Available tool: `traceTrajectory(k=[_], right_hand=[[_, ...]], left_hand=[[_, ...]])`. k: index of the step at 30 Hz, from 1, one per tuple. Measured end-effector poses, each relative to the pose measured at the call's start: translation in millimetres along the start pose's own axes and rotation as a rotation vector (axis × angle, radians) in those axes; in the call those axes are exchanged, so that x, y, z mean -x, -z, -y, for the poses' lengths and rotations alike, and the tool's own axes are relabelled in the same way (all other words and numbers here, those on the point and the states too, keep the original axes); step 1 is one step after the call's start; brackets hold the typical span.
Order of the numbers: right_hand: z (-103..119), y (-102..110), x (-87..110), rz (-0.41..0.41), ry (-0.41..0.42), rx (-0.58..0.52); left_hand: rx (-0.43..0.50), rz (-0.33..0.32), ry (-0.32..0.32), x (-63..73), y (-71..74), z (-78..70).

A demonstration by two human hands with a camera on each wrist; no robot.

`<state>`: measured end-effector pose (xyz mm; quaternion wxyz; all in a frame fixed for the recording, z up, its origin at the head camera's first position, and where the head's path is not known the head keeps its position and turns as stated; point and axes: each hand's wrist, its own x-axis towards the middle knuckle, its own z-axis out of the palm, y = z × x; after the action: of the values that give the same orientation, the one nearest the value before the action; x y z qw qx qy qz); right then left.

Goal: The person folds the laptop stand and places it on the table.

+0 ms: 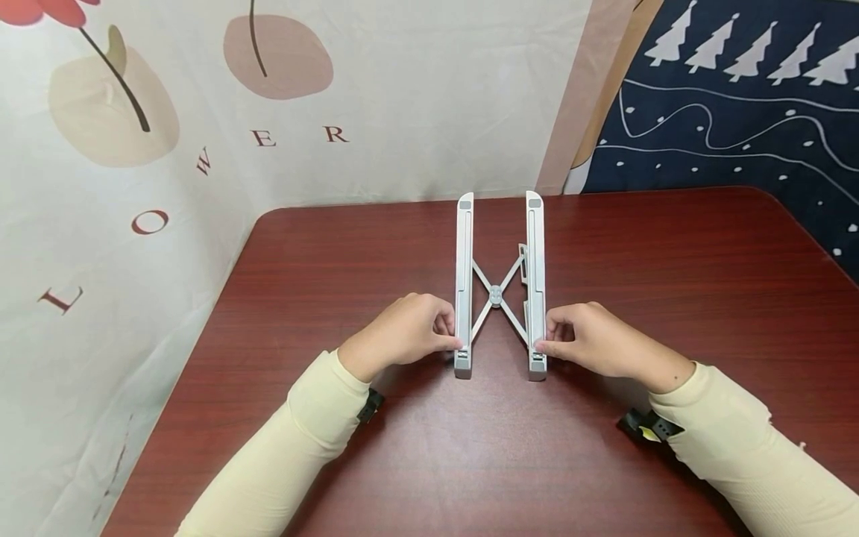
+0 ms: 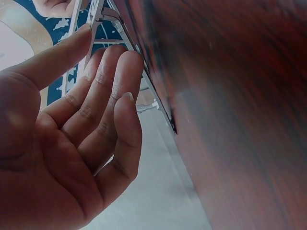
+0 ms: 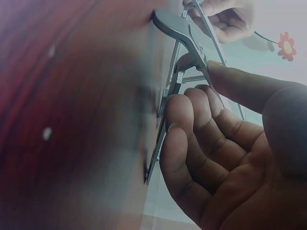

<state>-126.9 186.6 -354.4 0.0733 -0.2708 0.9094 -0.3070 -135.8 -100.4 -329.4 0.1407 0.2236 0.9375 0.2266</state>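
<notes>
A silver folding laptop stand (image 1: pixel 496 296) stands on the table, its two side rails spread apart and joined by crossed struts. My left hand (image 1: pixel 409 328) pinches the near end of the left rail, thumb on top and fingers along the outer side. At the near end of the right rail, my right hand (image 1: pixel 593 339) grips in a mirrored way. The left wrist view has the stand's rails (image 2: pixel 96 17) beyond the thumb and curved fingers. From the right wrist, the stand's curved front lip (image 3: pixel 172 26) shows, with the thumb against the rail.
Under the stand lies a dark red wood-grain table (image 1: pixel 335 253). Behind its far edge hangs a pale cloth (image 1: pixel 429 97) with flowers and letters, and a navy cloth (image 1: pixel 725 134) with white trees at right. Dark straps (image 1: pixel 661 426) sit at both wrists.
</notes>
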Motion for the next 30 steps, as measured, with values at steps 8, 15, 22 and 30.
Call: traceTrajectory(k=[8,15,22,30], right_hand=[[0.7,-0.9,0.7,0.0,0.004,-0.001],[0.7,-1.4,0.5,-0.008,0.018,-0.005],[1.2,-1.7,-0.1,-0.006,0.016,0.004],[1.6,-2.5,0.5,0.003,0.012,-0.008]], left_hand=[[0.005,0.004,0.0,-0.2,-1.3,-0.7],[-0.004,0.002,-0.002,0.5,-1.1,-1.5],[-0.005,0.0,-0.006,0.4,-1.2,-2.0],[0.006,0.011,-0.004,-1.1,-2.7,-1.7]])
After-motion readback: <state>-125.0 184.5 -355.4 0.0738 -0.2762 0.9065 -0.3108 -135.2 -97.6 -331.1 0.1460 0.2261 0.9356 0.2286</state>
